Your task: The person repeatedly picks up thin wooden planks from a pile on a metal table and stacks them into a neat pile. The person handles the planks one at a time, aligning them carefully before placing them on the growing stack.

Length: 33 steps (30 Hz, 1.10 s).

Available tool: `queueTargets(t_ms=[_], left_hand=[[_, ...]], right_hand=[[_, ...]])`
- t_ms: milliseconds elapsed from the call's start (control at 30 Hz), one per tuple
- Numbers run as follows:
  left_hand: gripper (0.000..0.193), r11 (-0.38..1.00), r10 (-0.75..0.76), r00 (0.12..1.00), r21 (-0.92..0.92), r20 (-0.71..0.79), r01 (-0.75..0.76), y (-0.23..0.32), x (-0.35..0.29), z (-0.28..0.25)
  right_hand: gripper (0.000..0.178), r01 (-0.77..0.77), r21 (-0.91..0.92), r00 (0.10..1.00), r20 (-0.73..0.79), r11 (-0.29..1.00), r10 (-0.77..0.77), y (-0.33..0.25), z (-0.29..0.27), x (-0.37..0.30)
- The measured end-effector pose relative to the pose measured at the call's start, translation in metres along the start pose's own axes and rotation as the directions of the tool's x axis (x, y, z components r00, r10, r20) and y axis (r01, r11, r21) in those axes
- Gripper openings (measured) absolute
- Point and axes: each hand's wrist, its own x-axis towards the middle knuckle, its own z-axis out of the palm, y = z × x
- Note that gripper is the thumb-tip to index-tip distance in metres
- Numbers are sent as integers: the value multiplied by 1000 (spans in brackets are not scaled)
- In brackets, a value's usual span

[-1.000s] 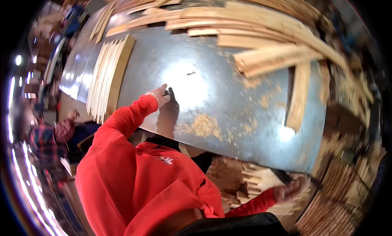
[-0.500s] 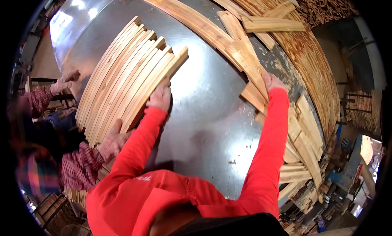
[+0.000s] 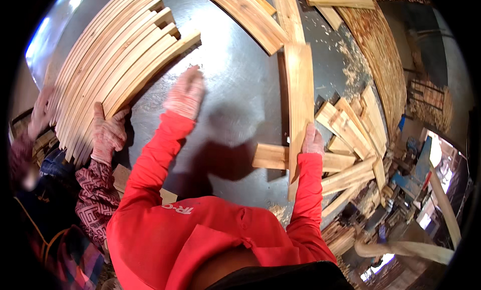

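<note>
My right hand (image 3: 313, 140), in a pale glove, is closed on the edge of a long wooden board (image 3: 299, 84). That board stretches away from me and crosses over a shorter wooden piece (image 3: 271, 156). My left hand (image 3: 186, 93), also gloved and a little smeared by motion, hangs over the metal tabletop (image 3: 225, 89) with its fingers stretched out and nothing in them. To its left, a row of long wooden strips (image 3: 112, 64) stands side by side, apart from my hand. A co-worker's gloved hand (image 3: 107, 132) presses against the near end of this row.
The co-worker's other hand (image 3: 41, 112) touches the row's left side. Several loose boards (image 3: 348, 129) lie heaped at the right, with wood shavings (image 3: 355, 59) behind. Another board (image 3: 250, 19) lies across the far side. A ribbed hose (image 3: 406, 250) runs at the lower right.
My left hand has let go of the strip row and moved away from it. My right hand has brought the board nearer and turned it lengthwise. The view has shifted.
</note>
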Motion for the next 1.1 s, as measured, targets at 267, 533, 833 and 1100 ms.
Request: queueTargets(t_ms=[267, 533, 833, 1100], left_hand=[[66, 822, 121, 945, -565, 303, 76, -16, -65, 96], [55, 880, -248, 900, -304, 359, 364, -17, -25, 58], [73, 804, -157, 899, -475, 409, 357, -30, -40, 34], [40, 987, -98, 995, -127, 9, 99, -7, -54, 44]], right_hand=[[43, 896, 63, 434, 93, 440, -896, -180, 6, -27], [133, 774, -118, 610, 402, 622, -683, -274, 63, 137], [68, 599, 311, 526, 542, 738, -655, -222, 129, 105], [33, 176, 370, 832, 439, 912, -339, -38, 27, -23]])
